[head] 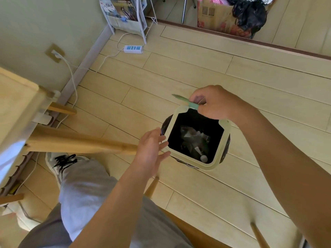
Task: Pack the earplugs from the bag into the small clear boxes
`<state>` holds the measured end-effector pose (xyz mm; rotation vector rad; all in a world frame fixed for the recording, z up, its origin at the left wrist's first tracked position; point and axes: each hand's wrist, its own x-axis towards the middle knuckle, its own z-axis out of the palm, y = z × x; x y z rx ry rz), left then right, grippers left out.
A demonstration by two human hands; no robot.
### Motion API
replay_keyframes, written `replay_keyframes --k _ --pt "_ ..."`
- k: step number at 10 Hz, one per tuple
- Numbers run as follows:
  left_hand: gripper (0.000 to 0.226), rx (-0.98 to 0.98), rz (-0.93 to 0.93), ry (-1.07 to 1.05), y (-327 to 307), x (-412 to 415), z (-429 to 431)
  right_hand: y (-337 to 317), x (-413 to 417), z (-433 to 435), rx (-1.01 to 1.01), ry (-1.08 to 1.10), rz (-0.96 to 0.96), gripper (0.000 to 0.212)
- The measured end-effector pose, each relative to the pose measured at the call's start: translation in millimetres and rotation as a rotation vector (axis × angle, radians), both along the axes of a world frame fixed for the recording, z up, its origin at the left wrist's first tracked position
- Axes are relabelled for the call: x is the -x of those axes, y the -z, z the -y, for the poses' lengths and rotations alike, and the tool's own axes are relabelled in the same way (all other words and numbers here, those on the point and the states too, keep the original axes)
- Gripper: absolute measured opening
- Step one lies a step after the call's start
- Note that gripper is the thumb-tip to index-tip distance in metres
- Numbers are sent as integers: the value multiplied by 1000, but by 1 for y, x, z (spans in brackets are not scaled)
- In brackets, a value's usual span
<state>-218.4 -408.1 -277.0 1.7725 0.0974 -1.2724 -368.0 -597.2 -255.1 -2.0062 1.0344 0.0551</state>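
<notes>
The right hand (213, 102) pinches a thin green strip (186, 102) between thumb and forefinger above the far corner of the lined waste bin (227, 135). The left hand (152, 149), fingers loosely spread, hovers beside its left rim.

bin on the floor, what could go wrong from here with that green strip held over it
1. The right hand pinches the green strip above the far corner of the bin, over its rim and not clearly over the opening. If dropped from there, the strip may land on the floor.
2. The left hand is open right beside the bin's near rim. A bump could shift or tip the bin.
</notes>
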Motion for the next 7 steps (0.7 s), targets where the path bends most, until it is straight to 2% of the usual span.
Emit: replay_keyframes --k 2,3,5,7 --pt "34 38 104 -135 1 -15 -2 5 -4 -31 -111 -184 -132 36" --pt "35 41 119 -160 1 -18 -4 4 -10 -38 -90 -192 -166 34" --pt "32 57 113 -164 -2 -17 -5 16 -19 -59 -165 -349 -306 38" --pt "27 69 133 -161 -12 -18 -4 22 -19 -56 -134 -281 -296 38"
